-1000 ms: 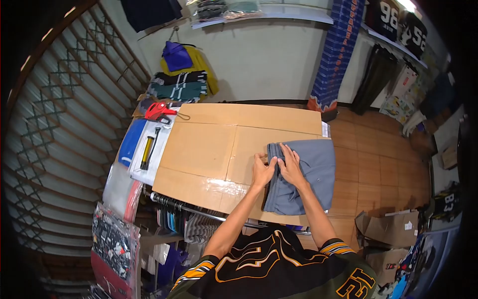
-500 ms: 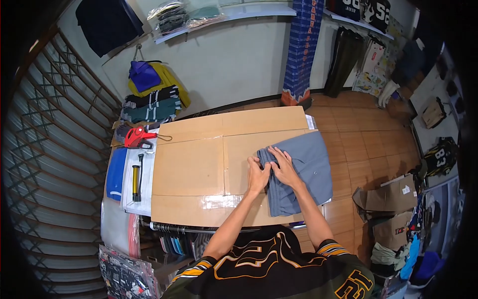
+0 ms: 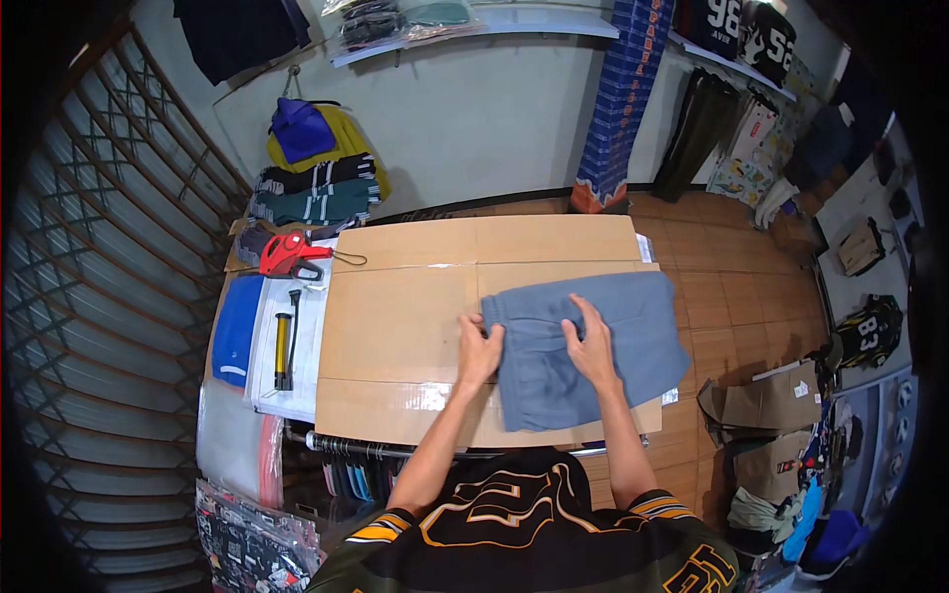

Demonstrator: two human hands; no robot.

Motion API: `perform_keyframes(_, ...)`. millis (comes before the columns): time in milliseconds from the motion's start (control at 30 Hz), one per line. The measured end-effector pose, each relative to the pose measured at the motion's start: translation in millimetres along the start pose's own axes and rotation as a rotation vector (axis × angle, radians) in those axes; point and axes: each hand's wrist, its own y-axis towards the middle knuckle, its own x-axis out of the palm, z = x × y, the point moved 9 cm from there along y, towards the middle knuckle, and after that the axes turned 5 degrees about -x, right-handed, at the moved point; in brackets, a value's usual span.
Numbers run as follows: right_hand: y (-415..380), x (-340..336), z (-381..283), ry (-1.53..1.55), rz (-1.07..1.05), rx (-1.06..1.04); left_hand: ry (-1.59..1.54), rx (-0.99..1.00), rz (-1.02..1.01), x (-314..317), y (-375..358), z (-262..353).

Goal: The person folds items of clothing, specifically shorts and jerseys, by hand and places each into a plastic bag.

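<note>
A pair of grey-blue shorts (image 3: 643,341) lies flattened on the cardboard sheet, its gathered elastic waistband (image 3: 502,381) toward the left. Beside the waistband's left edge is my left hand (image 3: 479,354), fingers loosely curved and a little apart, the thumb side at the fabric's edge. My right hand (image 3: 591,346) is over the middle of the shorts with thumb and fingers spread and nothing held. Whether its side rests on the cloth is hard to see. The shorts' leg end spreads past the right edge of the cardboard (image 3: 395,326).
Left of the cardboard are a red tape dispenser (image 3: 289,255), a yellow-and-black hand pump (image 3: 284,341) and a folded blue garment (image 3: 237,331). Striped clothes (image 3: 321,193) are stacked at the far left corner. Open cardboard boxes (image 3: 766,400) stand on the floor at right.
The bunched waistband has been spread out and lies flatter, further left. My left hand has moved left and my right hand has moved right, so they are apart. The view has shifted slightly.
</note>
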Motion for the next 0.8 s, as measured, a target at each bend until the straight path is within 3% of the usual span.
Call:
perform_keyframes(133, -17.5, -19.3, 16.8, -0.270, 0.021, -0.013, 0.155, 0.035, 0.114, -77.9, 33.5, -29.4)
perform_keyframes(233, -29.8, -25.6, 29.6, -0.496, 0.014, 0.117, 0.296, 0.053, 0.251, -144.3, 51.0, -48.0)
perform_keyframes(367, -43.4, 4.9, 45.0, -0.576, -0.176, 0.231, 0.278, 0.075, 0.294, -195.9, 56.2, -41.4)
perform_keyframes(800, -40.9, 24.7, 44.9, -0.605, -0.097, 0.242, 0.210, 0.077, 0.226, -209.4, 60.9, -53.5)
